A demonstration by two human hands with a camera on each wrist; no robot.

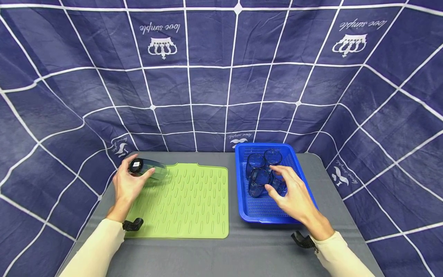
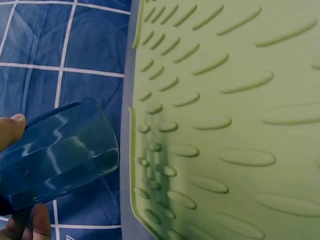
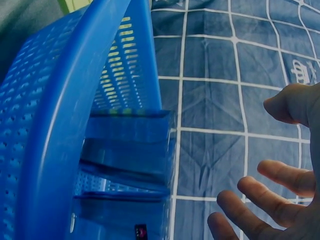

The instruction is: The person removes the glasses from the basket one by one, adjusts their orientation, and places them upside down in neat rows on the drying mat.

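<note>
My left hand (image 1: 126,184) grips a clear bluish drinking glass (image 1: 156,169) between thumb and fingers. The glass lies tilted on its side in the air, above the far left corner of a green ribbed mat (image 1: 194,200); the left wrist view shows its wide end pointing toward the mat (image 2: 240,125). Over a blue perforated basket (image 1: 243,207), my right hand (image 1: 295,196) holds nothing, its thumb and fingers spread apart. Several similar glasses (image 1: 260,177) stand close together inside the basket, partly behind that hand. The right wrist view shows the fingers apart from the glasses (image 3: 125,155).
A grey cloth-covered table (image 1: 187,256) lies under the mat and basket. Dark blue fabric (image 1: 207,88) with white grid lines hangs behind and along both sides. The basket's raised rim (image 3: 55,115) surrounds the glasses.
</note>
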